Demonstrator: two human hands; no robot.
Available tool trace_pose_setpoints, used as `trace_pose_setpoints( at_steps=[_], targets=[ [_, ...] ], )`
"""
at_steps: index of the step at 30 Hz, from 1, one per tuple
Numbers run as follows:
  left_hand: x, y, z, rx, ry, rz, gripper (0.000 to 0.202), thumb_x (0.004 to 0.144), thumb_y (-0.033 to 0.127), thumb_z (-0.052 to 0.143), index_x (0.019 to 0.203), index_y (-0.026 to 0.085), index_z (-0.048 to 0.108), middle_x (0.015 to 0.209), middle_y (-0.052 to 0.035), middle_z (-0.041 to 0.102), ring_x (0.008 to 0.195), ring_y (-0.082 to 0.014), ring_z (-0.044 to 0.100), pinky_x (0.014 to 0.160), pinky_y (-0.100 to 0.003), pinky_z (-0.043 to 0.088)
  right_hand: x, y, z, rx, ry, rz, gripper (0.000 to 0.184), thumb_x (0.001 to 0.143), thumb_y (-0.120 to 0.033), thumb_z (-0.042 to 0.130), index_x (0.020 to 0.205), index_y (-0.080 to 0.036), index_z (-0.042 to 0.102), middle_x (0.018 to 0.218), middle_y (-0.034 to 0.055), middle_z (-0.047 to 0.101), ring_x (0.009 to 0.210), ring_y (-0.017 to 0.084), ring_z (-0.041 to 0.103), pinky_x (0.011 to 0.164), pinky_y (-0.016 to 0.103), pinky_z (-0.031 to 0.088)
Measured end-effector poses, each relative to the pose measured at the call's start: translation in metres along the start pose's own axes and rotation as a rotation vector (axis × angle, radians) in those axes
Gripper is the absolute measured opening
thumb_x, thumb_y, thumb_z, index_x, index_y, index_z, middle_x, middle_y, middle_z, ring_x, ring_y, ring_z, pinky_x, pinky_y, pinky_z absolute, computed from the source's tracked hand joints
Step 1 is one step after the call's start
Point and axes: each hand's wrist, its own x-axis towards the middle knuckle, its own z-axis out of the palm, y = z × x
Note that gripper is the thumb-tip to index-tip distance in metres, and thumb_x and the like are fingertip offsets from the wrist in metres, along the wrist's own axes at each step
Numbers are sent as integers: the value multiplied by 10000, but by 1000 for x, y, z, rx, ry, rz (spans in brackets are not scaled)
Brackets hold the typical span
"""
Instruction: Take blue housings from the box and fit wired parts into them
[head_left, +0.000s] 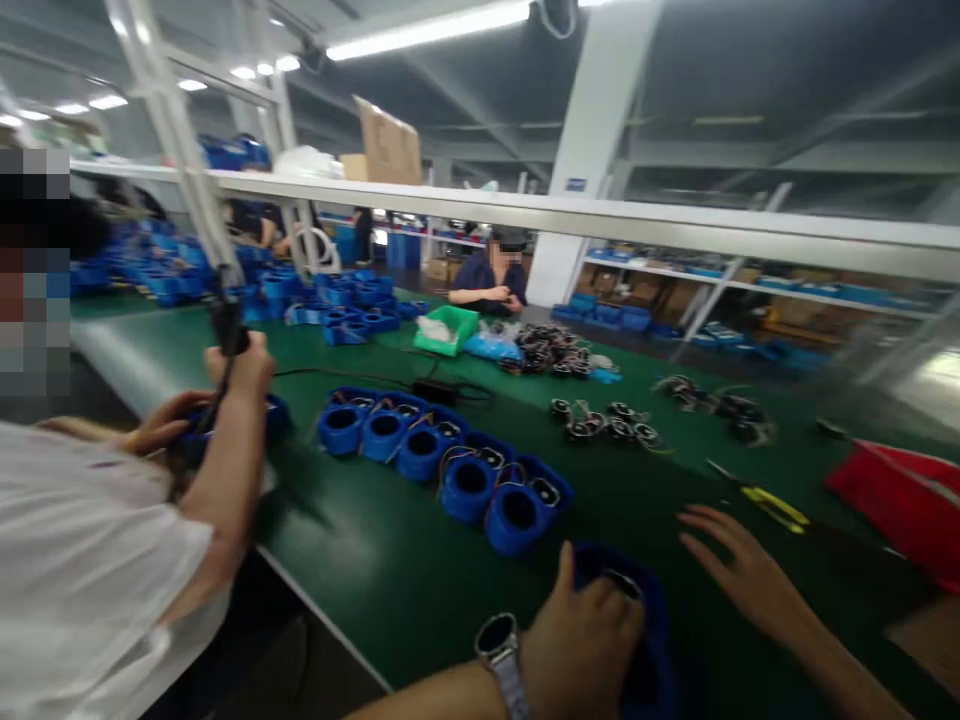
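My left hand (581, 635), with a watch (499, 640) on its wrist, lies over a blue plastic housing (656, 620) at the near edge of the bench. Its fingers curl into the housing and the thumb sticks up; the fingertips are partly hidden. To the right, my right hand (739, 565) hovers over the green surface with its fingers apart, holding nothing. Beyond my left hand stands a row of several similar blue housings (517, 515), each with a round hole and thin wires. Small dark wired parts (607, 425) lie further back.
Yellow-handled pliers (776, 505) and a red cloth-like item (896, 505) lie at the right. A co-worker in a white shirt (97, 580) holds a black tool (227, 330) at left. A green bin (448, 328) and piled wired parts (551, 350) stand further back, beneath a shelf (480, 205).
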Motion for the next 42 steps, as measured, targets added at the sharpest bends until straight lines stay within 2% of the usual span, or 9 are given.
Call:
trace_pose_setpoints(
  at_steps=[5,10,13,17,20,26,32,38,42],
  targets=[
    [10,-30,23,40,92,87,543,938,450,479,1372,140,374,1198,-106,620,1134,-244,546,1083,-646,222,76,33,12,-77,-71,118,390,909,-352,528,1242,-149,539,1313,128,497,1242,255,437,1079,384,351],
    [32,-51,68,282,675,108,142,958,261,510,1001,199,631,781,46,714,748,-119,652,1155,-569,126,171,30,57,-150,-135,187,498,915,-243,601,1368,-139,420,1388,137,426,1268,287,398,1066,480,335],
    [41,-59,74,320,840,58,130,944,264,533,916,236,657,726,77,710,679,-114,643,1161,-567,10,207,35,79,-192,-166,265,493,937,-289,611,1373,-169,417,1397,129,405,1270,318,383,1049,555,322],
    [40,-64,70,272,816,43,145,956,267,516,939,224,653,770,72,707,725,-114,659,1161,-566,-29,218,45,97,-211,-221,307,540,948,-311,584,1417,-167,358,1386,140,418,1266,318,390,1073,563,273],
    [32,-67,62,247,564,58,166,952,262,521,1065,199,624,889,45,715,841,-130,668,1170,-558,33,202,49,99,-218,-228,278,634,942,-293,530,1473,-116,231,1381,172,426,1292,312,363,1112,533,203],
    [22,-70,11,-151,-31,18,605,942,492,463,1446,210,284,1363,-69,522,1287,-224,439,1141,-601,-14,138,37,87,-228,-184,209,694,894,-276,427,1480,-47,136,1441,207,341,1358,311,251,1115,555,168],
    [23,-68,2,-192,-96,-77,998,689,724,620,1469,219,258,1438,-96,424,1315,-337,381,1097,-689,-21,36,28,38,-169,-111,184,722,882,-403,474,1496,-181,164,1484,105,309,1362,275,255,1108,543,220],
    [20,-48,16,95,108,48,781,789,469,618,1439,151,323,1485,-130,342,1374,-347,274,1098,-650,-52,-187,25,-57,-265,267,557,487,923,-451,436,1352,-221,422,1317,85,513,1240,244,439,1053,416,369],
    [24,9,18,77,219,390,607,860,408,534,1395,154,400,1460,-93,396,1391,-286,248,1141,-547,-54,-350,-19,-53,-470,596,1052,508,961,-430,275,1336,-102,372,1359,201,416,1283,303,359,1053,517,320]
  ],
)
